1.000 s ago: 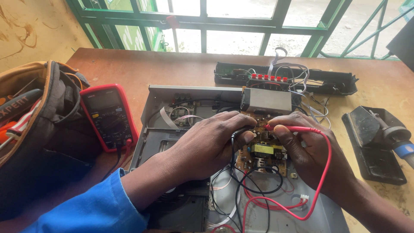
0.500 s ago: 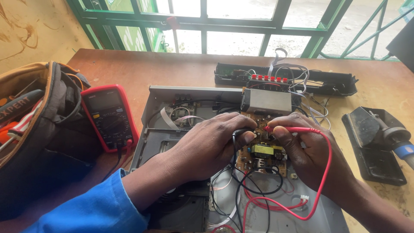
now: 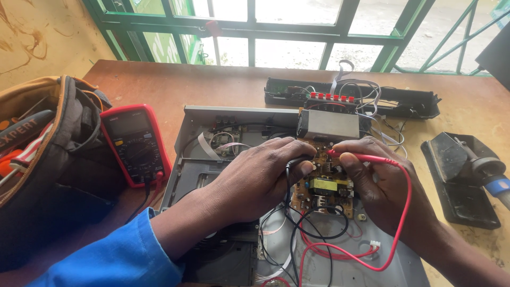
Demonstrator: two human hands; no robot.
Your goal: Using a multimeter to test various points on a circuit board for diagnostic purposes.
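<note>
1. Our left hand sits at frame centre, fingers pinched shut on the black probe. Its tip angles down onto the brown circuit board; the low, close grip looks chosen to keep the tip steady on a small contact.
2. Our right hand, centre right, is pinched on the red probe, held near flat with the tip pointing left onto the same board. The 2 hands stay just apart, tips close together over the board's upper edge.
3. The board lies in the opened grey chassis, lower centre, just below a grey metal box. Exactly which contacts the tips touch is too small to tell.
4. The red lead loops round the right wrist and the black lead coils below the board, both slack, so nothing tugs on the tips.
5. The red multimeter lies face up at centre left, just beside the chassis, dial and screen turned toward us for reading.
6. Tool bag at left, soldering iron on its black stand at right, detached front panel at upper centre, all on the wooden table.
</note>
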